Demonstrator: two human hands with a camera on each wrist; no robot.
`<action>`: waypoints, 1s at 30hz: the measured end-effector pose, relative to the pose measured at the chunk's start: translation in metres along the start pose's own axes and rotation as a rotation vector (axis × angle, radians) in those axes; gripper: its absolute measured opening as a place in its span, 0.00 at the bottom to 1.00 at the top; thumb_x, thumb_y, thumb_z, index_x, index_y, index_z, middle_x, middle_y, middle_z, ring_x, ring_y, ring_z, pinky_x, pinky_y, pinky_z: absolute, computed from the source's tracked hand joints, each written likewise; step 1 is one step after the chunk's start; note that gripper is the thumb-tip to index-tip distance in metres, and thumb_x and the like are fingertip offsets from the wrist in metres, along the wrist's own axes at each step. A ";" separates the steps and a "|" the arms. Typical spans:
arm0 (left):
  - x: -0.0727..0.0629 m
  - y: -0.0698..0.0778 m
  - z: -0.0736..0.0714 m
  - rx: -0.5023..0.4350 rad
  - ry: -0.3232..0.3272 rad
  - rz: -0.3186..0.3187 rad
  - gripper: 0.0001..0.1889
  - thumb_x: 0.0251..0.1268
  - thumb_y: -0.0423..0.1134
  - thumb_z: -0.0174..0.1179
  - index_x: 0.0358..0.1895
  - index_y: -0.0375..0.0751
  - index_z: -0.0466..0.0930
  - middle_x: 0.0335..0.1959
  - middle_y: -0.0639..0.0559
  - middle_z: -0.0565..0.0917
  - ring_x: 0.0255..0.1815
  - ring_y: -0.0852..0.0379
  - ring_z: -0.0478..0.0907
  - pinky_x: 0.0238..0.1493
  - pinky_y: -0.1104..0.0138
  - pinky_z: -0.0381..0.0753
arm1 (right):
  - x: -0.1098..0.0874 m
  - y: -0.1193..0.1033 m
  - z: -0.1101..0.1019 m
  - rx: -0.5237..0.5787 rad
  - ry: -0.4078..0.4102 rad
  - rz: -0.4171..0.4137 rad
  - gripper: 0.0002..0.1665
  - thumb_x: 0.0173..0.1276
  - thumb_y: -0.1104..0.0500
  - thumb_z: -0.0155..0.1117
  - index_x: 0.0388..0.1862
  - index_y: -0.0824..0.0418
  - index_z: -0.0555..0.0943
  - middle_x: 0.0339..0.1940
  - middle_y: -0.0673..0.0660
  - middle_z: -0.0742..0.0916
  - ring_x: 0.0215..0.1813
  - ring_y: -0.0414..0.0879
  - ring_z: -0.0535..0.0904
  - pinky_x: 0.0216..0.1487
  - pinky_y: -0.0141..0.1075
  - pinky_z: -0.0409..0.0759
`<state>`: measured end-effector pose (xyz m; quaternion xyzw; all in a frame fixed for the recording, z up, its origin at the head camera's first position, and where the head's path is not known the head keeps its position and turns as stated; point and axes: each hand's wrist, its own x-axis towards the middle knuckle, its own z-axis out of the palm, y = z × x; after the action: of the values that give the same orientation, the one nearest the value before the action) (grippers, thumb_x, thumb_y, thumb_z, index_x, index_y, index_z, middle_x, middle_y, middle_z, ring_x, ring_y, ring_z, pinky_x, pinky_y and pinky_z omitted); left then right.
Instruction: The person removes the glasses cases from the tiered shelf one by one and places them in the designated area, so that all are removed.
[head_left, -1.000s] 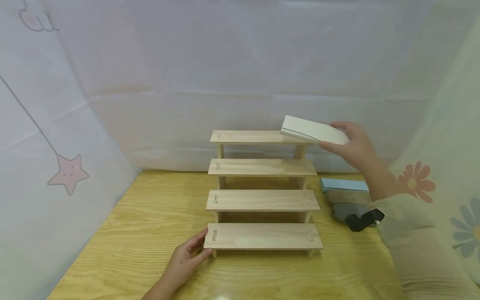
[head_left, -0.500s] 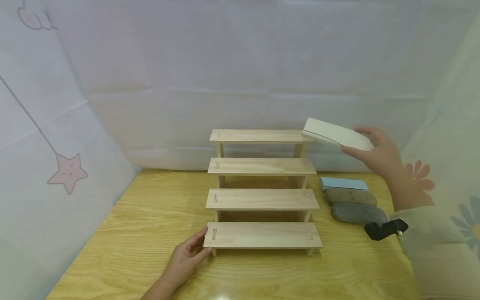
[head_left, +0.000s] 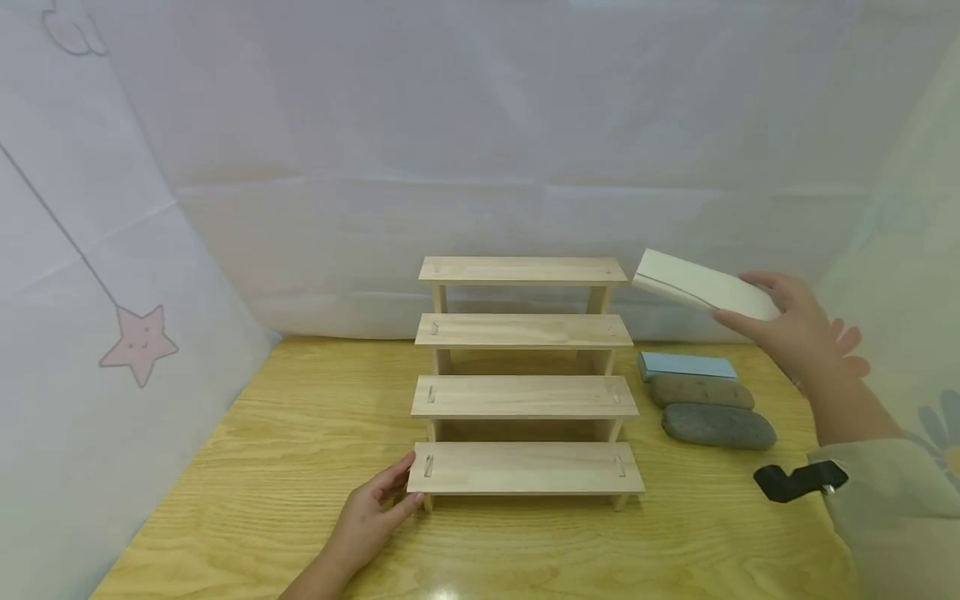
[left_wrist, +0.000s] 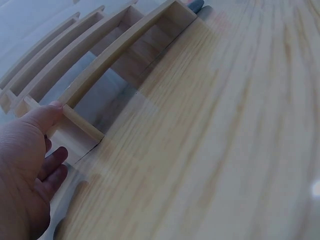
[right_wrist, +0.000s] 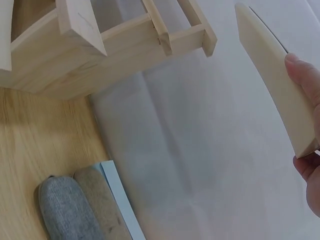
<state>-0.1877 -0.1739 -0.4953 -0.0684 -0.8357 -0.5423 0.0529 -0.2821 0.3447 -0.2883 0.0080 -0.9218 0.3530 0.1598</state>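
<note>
A four-step wooden display stand [head_left: 525, 468] stands on the table. My left hand [head_left: 363, 523] grips the left end of its lowest step, thumb at the front corner and index finger toward the back; the left wrist view shows the thumb [left_wrist: 45, 114] on the step's edge and the other fingers loosely bent. Raised to the right of the top step, my right hand [head_left: 798, 329] holds a white, flat-topped glasses case [head_left: 705, 285] by its right end. The case tilts and touches nothing else; its lid seam shows in the right wrist view.
Right of the stand lie a light blue case [head_left: 688, 366], a brown case [head_left: 701, 392] and a grey fabric case [head_left: 718, 426], side by side on the wooden table [head_left: 300, 433]. A pale cloth [head_left: 480, 125] hangs behind and along both sides.
My right hand has carried the white glasses case rightward, away from over the top step, and slightly down. The brown and grey cases are now uncovered by the arm. My left hand stays put.
</note>
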 end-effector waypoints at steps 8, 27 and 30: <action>0.000 -0.001 0.001 -0.003 0.004 0.007 0.32 0.59 0.40 0.70 0.68 0.42 0.72 0.66 0.47 0.76 0.63 0.51 0.76 0.60 0.73 0.77 | -0.013 0.021 -0.008 -0.104 0.000 0.060 0.50 0.63 0.32 0.63 0.78 0.51 0.58 0.80 0.66 0.55 0.72 0.81 0.44 0.51 0.83 0.43; 0.001 -0.002 0.000 -0.027 -0.006 -0.005 0.32 0.59 0.41 0.70 0.68 0.43 0.72 0.67 0.47 0.76 0.63 0.53 0.76 0.61 0.69 0.78 | -0.054 0.076 0.005 -0.025 0.041 -0.100 0.43 0.64 0.51 0.71 0.70 0.72 0.66 0.78 0.74 0.54 0.78 0.73 0.44 0.58 0.75 0.59; 0.001 -0.002 0.000 -0.023 -0.007 -0.003 0.32 0.59 0.42 0.69 0.68 0.42 0.72 0.67 0.46 0.76 0.63 0.51 0.76 0.61 0.67 0.79 | -0.060 0.083 0.008 -0.049 0.060 -0.106 0.41 0.63 0.52 0.72 0.67 0.73 0.69 0.69 0.78 0.66 0.66 0.77 0.60 0.45 0.64 0.67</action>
<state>-0.1891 -0.1744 -0.4971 -0.0697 -0.8298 -0.5516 0.0482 -0.2377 0.3963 -0.3658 0.0423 -0.9233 0.3212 0.2060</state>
